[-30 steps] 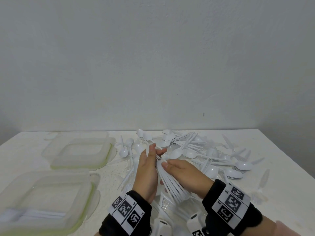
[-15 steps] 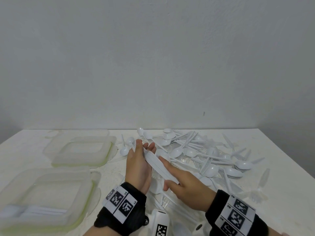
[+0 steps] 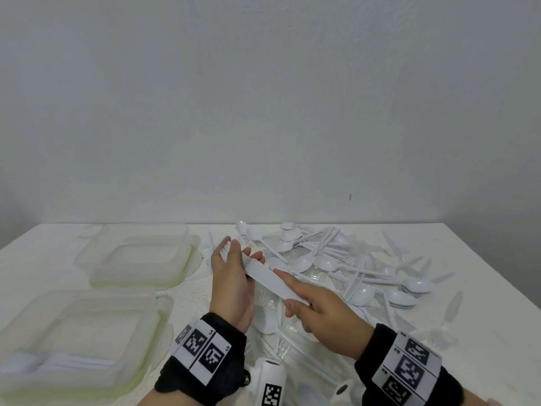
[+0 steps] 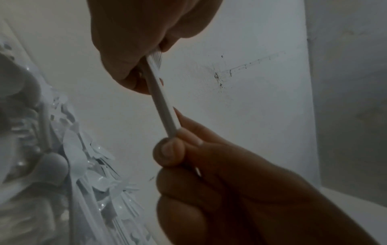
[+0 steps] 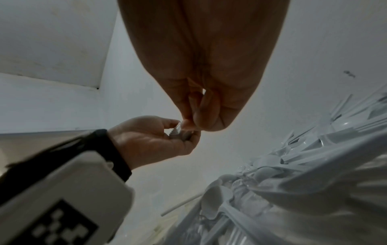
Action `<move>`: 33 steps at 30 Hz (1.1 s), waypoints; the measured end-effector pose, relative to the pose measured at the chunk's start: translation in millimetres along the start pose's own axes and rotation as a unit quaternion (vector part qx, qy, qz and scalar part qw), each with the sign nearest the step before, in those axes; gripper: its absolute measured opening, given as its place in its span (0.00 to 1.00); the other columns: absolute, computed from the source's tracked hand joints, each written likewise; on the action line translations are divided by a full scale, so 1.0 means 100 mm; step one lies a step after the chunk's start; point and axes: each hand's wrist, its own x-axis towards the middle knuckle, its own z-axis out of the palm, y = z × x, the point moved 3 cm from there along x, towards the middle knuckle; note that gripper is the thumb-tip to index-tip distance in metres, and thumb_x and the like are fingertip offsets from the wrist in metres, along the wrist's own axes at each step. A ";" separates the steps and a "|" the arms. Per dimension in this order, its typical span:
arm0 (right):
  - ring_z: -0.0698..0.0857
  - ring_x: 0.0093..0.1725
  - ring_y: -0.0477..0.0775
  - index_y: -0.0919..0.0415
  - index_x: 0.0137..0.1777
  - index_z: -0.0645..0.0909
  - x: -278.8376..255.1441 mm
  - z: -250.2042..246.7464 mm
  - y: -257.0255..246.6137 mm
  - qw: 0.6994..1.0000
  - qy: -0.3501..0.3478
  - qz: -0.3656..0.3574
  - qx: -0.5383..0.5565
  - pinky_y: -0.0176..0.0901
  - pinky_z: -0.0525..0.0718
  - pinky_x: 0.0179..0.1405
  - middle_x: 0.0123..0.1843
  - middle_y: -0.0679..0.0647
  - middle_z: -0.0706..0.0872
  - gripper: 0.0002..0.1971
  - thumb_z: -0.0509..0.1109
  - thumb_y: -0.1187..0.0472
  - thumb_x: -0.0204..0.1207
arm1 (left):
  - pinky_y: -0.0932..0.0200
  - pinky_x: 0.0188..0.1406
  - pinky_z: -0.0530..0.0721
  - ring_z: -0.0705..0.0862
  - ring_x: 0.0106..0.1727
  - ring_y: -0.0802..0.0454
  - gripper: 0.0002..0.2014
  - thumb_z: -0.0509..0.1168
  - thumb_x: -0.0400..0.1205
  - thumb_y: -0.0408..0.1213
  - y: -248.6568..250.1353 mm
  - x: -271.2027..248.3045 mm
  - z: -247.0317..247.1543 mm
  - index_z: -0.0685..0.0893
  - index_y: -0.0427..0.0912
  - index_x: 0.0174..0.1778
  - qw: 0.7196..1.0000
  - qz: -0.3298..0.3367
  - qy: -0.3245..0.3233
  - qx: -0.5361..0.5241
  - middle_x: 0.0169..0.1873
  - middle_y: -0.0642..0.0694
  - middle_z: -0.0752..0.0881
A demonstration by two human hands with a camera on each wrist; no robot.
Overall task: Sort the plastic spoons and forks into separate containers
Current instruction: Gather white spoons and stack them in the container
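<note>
- Forks (image 3: 270, 278) sit as one nested stack, held off the table (image 3: 497, 332) between your two hands: your left hand (image 3: 231, 285) curls round the tine end, and your right hand (image 3: 320, 315) pinches the handle ends between thumb and fingers.
- Slippage is the main risk: the stack is smooth plastic held only at its ends, so if you loosen either pinch, the middle forks can fan out and drop.
- Anything that drops lands in the mixed pile (image 3: 351, 268) of spoons and forks right below your hands, and you have to pick it out again.
- Carrying the stack left takes you past the far container (image 3: 140, 259) to the near container (image 3: 85, 341), which already holds white cutlery; you cannot tell from here whether those are forks, so check before you drop the stack in.
- The left wrist view shows the tines (image 4: 156, 58) tucked under your fingers; squeeze too hard and thin tines may bend or snap.
- Your wrist gear hangs low over the pile, so a careless sweep can drag loose spoons off the table.
</note>
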 end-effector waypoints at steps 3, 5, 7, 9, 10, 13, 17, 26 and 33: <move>0.69 0.23 0.39 0.31 0.71 0.67 0.01 -0.03 0.03 0.997 -0.012 0.027 0.073 0.32 0.70 0.28 0.34 0.40 0.81 0.25 0.61 0.63 0.85 | 0.56 0.49 0.82 0.84 0.45 0.51 0.12 0.56 0.89 0.43 0.07 0.03 -0.06 0.72 0.51 0.68 0.993 0.017 -0.025 0.113 0.46 0.45 0.81; 0.67 0.23 0.41 0.28 0.66 0.71 0.02 -0.08 0.02 0.991 -0.019 0.045 0.127 0.34 0.66 0.26 0.34 0.42 0.80 0.25 0.62 0.65 0.84 | 0.59 0.45 0.79 0.82 0.46 0.55 0.12 0.55 0.89 0.47 0.15 0.06 -0.11 0.71 0.50 0.67 0.967 0.046 -0.047 0.244 0.49 0.47 0.83; 0.65 0.23 0.42 0.33 0.67 0.73 0.02 -0.13 0.00 0.984 -0.027 0.052 0.171 0.33 0.65 0.25 0.33 0.43 0.80 0.24 0.61 0.67 0.84 | 0.60 0.44 0.75 0.79 0.45 0.60 0.13 0.53 0.88 0.52 0.24 0.08 -0.18 0.70 0.53 0.65 0.929 0.056 -0.081 0.357 0.48 0.52 0.82; 0.65 0.23 0.42 0.37 0.68 0.75 0.03 -0.16 -0.02 0.978 -0.040 0.056 0.197 0.32 0.65 0.24 0.33 0.46 0.79 0.23 0.61 0.68 0.84 | 0.61 0.41 0.73 0.75 0.35 0.60 0.14 0.53 0.87 0.54 0.31 0.11 -0.25 0.69 0.53 0.65 0.905 0.038 -0.129 0.403 0.38 0.53 0.78; 0.65 0.24 0.42 0.39 0.68 0.75 0.04 -0.17 -0.03 0.976 -0.047 0.057 0.207 0.32 0.65 0.25 0.34 0.48 0.78 0.23 0.60 0.69 0.84 | 0.62 0.39 0.73 0.72 0.31 0.59 0.17 0.55 0.85 0.55 0.35 0.11 -0.27 0.69 0.51 0.65 0.902 0.027 -0.156 0.403 0.36 0.51 0.75; 0.63 0.24 0.43 0.43 0.69 0.77 0.04 -0.22 -0.01 0.966 -0.066 0.067 0.240 0.34 0.63 0.25 0.34 0.49 0.78 0.22 0.60 0.70 0.84 | 0.61 0.38 0.77 0.73 0.32 0.56 0.23 0.60 0.77 0.51 0.46 0.13 -0.33 0.72 0.43 0.64 0.916 -0.013 -0.219 0.337 0.38 0.46 0.77; 0.62 0.24 0.42 0.51 0.73 0.75 0.01 -0.30 0.04 0.948 -0.091 0.084 0.292 0.32 0.61 0.23 0.33 0.50 0.77 0.22 0.59 0.72 0.83 | 0.64 0.39 0.83 0.80 0.34 0.54 0.30 0.76 0.74 0.43 0.49 0.17 -0.43 0.73 0.35 0.67 0.927 -0.051 -0.276 0.248 0.39 0.47 0.84; 0.64 0.25 0.45 0.49 0.70 0.78 -0.12 -0.40 0.00 0.977 -0.043 0.053 0.203 0.33 0.67 0.24 0.35 0.53 0.79 0.20 0.64 0.69 0.82 | 0.64 0.35 0.83 0.80 0.30 0.53 0.42 0.88 0.53 0.51 0.39 0.18 -0.41 0.75 0.35 0.55 0.940 -0.041 -0.280 0.189 0.35 0.47 0.84; 0.77 0.25 0.39 0.41 0.59 0.83 -0.18 -0.47 -0.02 0.988 0.145 -0.045 0.031 0.27 0.74 0.30 0.30 0.43 0.78 0.14 0.71 0.61 0.79 | 0.64 0.35 0.84 0.82 0.30 0.53 0.42 0.87 0.51 0.53 0.52 0.11 -0.35 0.77 0.34 0.53 0.939 -0.009 -0.265 0.218 0.34 0.45 0.86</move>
